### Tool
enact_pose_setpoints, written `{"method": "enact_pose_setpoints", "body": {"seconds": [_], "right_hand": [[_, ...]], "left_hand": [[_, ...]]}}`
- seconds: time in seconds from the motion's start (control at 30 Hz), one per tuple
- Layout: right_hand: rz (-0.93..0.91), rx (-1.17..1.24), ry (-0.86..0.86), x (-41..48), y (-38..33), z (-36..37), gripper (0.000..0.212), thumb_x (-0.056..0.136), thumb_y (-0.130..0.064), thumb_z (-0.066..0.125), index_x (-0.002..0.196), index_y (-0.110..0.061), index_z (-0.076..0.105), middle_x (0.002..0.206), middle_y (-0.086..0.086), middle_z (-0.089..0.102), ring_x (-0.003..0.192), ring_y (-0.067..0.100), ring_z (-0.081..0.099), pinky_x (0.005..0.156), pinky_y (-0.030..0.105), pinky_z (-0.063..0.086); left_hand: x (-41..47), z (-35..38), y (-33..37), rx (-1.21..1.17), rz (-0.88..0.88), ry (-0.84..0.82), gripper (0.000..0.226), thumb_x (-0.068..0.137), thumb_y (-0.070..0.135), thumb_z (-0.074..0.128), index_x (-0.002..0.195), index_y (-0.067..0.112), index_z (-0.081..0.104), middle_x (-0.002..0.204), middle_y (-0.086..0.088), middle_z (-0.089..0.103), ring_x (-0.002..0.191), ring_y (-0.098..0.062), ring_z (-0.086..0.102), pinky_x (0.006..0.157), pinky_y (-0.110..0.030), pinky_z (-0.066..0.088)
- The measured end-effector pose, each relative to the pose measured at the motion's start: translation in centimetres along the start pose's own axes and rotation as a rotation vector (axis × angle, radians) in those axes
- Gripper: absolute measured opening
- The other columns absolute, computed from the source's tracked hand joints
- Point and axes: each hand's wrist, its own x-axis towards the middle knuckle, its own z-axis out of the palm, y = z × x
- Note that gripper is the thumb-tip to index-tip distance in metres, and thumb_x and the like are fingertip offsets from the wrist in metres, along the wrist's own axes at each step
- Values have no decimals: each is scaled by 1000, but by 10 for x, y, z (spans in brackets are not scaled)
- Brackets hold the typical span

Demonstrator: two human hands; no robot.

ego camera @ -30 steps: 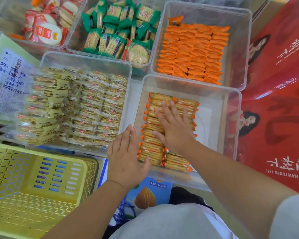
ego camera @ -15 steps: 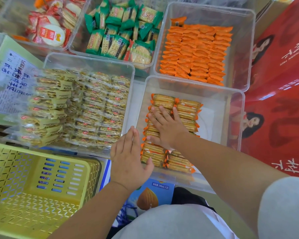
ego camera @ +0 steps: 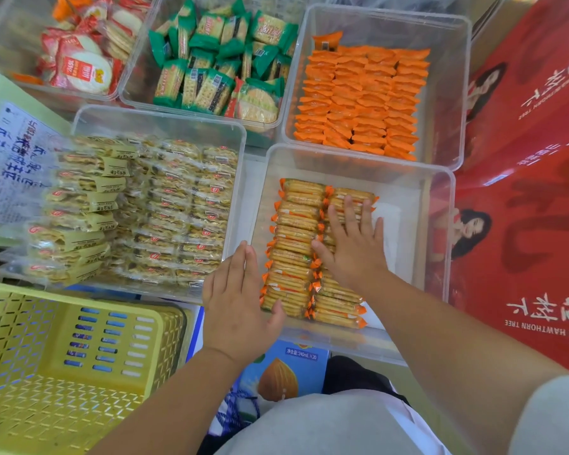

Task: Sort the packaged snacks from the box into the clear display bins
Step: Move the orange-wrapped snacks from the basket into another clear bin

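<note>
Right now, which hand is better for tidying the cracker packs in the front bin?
Probably the right hand: it lies flat on the cracker packs inside the clear bin. The left hand sits open at the bin's left wall, beside the packs.

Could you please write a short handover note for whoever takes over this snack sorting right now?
Left hand: open, flat beside the left wall of the near-right bin, holding nothing.
Right hand: open, fingers pressing flat on the right column of cracker packets.
Done: two neat columns of those packets lie in that bin.
Left: the bin's right side has room for more. No loose packets are in view, so whether more wait to be sorted cannot be told.
</note>
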Motion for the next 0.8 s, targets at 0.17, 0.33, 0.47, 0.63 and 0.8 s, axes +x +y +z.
{"method": "enact_pose_setpoints", "body": {"seconds": [0.17, 0.33, 0.47, 0.63, 0.8], "right_hand": [[-4, 79, -71, 6, -3, 2, 90, 86, -84, 2, 159, -34, -14, 162, -2, -35, 146, 31, -37, 122, 55, -2], [43, 562, 229, -3, 11, -10, 77, 99, -65, 24, 162, -24, 6, 169, 1, -10, 152, 7, -16, 123, 32, -3], [393, 1218, 219, -1, 18, -18, 69, 105, -56, 30, 162, -27, 5, 169, -6, 7, 151, -1, 9, 126, 32, 12], [307, 1130, -4, 9, 5, -24, 75, 101, -66, 27, 161, -33, -4, 169, -11, 1, 155, 13, 6, 125, 39, 10], [296, 1078, -33, 4, 15, -34, 74, 101, -65, 27, 161, -31, 0, 169, -9, 3, 155, 13, 7, 126, 41, 10]], "left_hand": [[0, 2, 0, 10, 4, 22, 92, 80, 52, 49, 153, -3, 38, 156, -20, 46, 136, -33, 38, 110, -48, 24], [-1, 2, -1, 22, -5, 25, 93, 80, 54, 48, 153, -3, 37, 155, -20, 46, 135, -32, 37, 110, -47, 22], [0, 2, 0, 13, -9, 39, 93, 79, 53, 48, 153, -2, 37, 155, -20, 47, 135, -30, 36, 110, -46, 22], [0, 3, 0, 8, -4, 45, 93, 78, 52, 48, 152, -4, 39, 154, -20, 48, 134, -31, 37, 108, -46, 23], [0, 2, 0, 14, 3, 43, 94, 79, 54, 48, 152, -4, 38, 154, -21, 47, 134, -31, 35, 109, -46, 22]]}}
